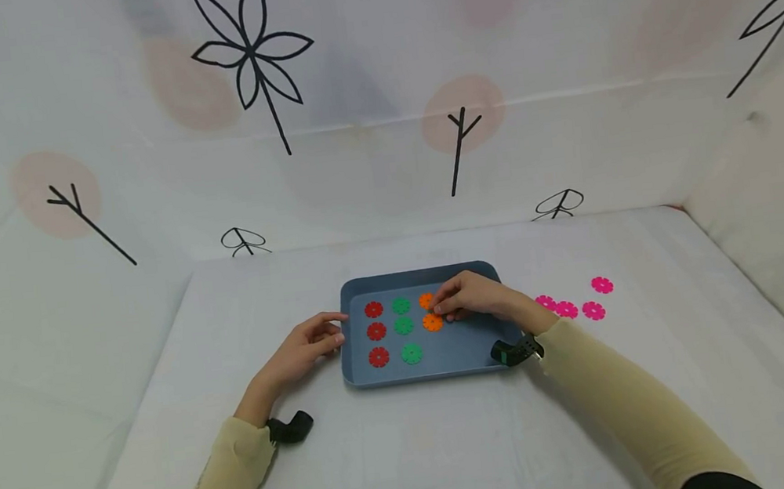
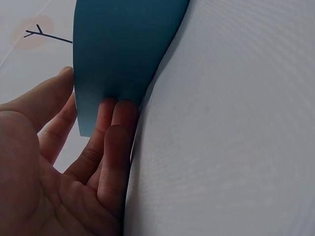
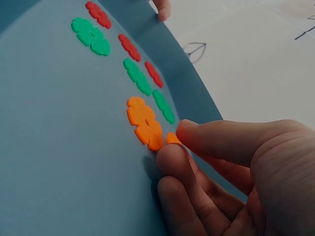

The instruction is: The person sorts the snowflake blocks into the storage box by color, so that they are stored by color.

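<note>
Backdrop: white cloth (image 1: 371, 176), printed with black plant outlines, hung behind a white table (image 1: 412, 455).
Tray (image 1: 469, 351): long axis set nine to three o'clock.
Right hand (image 1: 469, 294): placed nearer the orange; thumb and fingers held narrow, whether anything is pinched cannot be told.
Far orange piece (image 1: 425, 300): laid at nine o'clock from it, partly covered.
Near orange piece (image 1: 433, 322): laid at eight; round, no long axis shown.
Red column (image 1: 376, 331), green column (image 1: 403, 325): ranged farther toward nine.
Left hand (image 1: 311, 340): fingers rested fairly straight against the Tray's nine-o'clock wall.
Pink pieces (image 1: 566, 309): seen at three to four, barred by the Tray's wall.
</note>
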A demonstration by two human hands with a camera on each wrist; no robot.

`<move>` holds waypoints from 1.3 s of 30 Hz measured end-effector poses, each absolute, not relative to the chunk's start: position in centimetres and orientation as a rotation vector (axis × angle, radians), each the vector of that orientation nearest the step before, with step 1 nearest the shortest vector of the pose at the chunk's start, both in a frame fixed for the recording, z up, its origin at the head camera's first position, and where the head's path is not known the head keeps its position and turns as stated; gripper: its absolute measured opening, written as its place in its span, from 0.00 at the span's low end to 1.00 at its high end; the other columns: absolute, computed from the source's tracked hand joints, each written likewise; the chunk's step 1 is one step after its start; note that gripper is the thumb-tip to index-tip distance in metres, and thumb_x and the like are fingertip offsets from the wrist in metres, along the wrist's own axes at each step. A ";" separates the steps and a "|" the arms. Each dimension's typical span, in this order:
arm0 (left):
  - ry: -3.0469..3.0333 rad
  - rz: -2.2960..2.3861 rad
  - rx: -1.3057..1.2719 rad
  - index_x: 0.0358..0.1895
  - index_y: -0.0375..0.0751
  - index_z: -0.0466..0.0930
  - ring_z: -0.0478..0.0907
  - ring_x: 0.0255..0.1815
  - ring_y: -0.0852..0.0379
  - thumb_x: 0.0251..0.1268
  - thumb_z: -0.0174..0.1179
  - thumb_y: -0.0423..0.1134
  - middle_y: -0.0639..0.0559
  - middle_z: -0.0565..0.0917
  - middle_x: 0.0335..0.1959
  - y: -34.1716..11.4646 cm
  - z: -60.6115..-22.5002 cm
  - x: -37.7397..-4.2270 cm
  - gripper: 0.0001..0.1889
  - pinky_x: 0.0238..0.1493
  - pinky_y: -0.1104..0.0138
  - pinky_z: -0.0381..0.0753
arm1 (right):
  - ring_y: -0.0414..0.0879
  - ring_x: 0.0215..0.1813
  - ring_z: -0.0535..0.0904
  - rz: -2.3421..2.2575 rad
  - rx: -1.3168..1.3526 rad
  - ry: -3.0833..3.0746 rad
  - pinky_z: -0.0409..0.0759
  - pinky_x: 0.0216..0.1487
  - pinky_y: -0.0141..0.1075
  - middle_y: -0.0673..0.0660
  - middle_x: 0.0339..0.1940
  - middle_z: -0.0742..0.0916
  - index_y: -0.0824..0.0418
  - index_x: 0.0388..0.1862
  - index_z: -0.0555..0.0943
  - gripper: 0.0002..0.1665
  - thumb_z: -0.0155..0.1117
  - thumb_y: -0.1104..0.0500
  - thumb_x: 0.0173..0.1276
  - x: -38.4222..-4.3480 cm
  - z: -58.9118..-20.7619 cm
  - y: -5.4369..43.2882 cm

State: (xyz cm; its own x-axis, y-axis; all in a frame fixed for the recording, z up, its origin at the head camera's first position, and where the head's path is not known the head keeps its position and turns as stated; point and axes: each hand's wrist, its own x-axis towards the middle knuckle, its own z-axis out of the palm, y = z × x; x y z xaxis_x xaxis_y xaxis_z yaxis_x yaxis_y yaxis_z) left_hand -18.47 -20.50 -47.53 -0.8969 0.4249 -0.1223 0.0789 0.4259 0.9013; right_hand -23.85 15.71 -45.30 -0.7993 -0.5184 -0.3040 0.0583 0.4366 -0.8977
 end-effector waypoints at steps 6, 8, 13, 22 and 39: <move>2.355 1.459 0.424 0.66 0.45 0.74 0.77 0.42 0.51 0.73 0.60 0.44 0.47 0.80 0.47 -20.5 -47.5 -18.4 0.22 0.38 0.64 0.75 | 0.44 0.35 0.82 -1.373 -0.389 2.130 0.82 0.42 0.36 0.56 0.41 0.88 0.66 0.47 0.86 0.12 0.67 0.60 0.68 -23.8 -45.1 15.7; 2.353 1.462 0.429 0.66 0.45 0.73 0.77 0.42 0.51 0.73 0.60 0.44 0.47 0.80 0.47 -20.5 -47.6 -18.5 0.22 0.38 0.64 0.75 | 0.45 0.35 0.82 -1.378 -0.393 2.123 0.82 0.43 0.36 0.57 0.41 0.88 0.66 0.47 0.86 0.13 0.67 0.60 0.68 -23.7 -45.0 15.7; 2.353 1.462 0.436 0.66 0.45 0.74 0.77 0.42 0.50 0.73 0.60 0.44 0.46 0.80 0.47 -20.6 -47.6 -18.4 0.22 0.38 0.63 0.74 | 0.46 0.36 0.81 -1.372 -0.455 2.116 0.81 0.43 0.37 0.57 0.42 0.88 0.67 0.48 0.86 0.13 0.67 0.61 0.68 -23.7 -44.8 15.9; 2.361 1.461 0.429 0.66 0.47 0.74 0.78 0.42 0.50 0.73 0.60 0.44 0.48 0.80 0.47 -20.5 -47.5 -18.4 0.21 0.38 0.64 0.74 | 0.49 0.45 0.80 -1.272 -0.665 2.247 0.77 0.50 0.39 0.56 0.48 0.87 0.62 0.50 0.87 0.12 0.65 0.60 0.70 -22.8 -43.3 17.4; 2.374 1.461 0.441 0.66 0.45 0.74 0.78 0.41 0.50 0.73 0.60 0.42 0.46 0.80 0.46 -20.5 -47.6 -18.4 0.21 0.38 0.64 0.74 | 0.53 0.52 0.78 -1.357 -0.589 2.447 0.78 0.53 0.36 0.63 0.50 0.85 0.66 0.52 0.84 0.13 0.63 0.61 0.73 -20.8 -41.9 24.7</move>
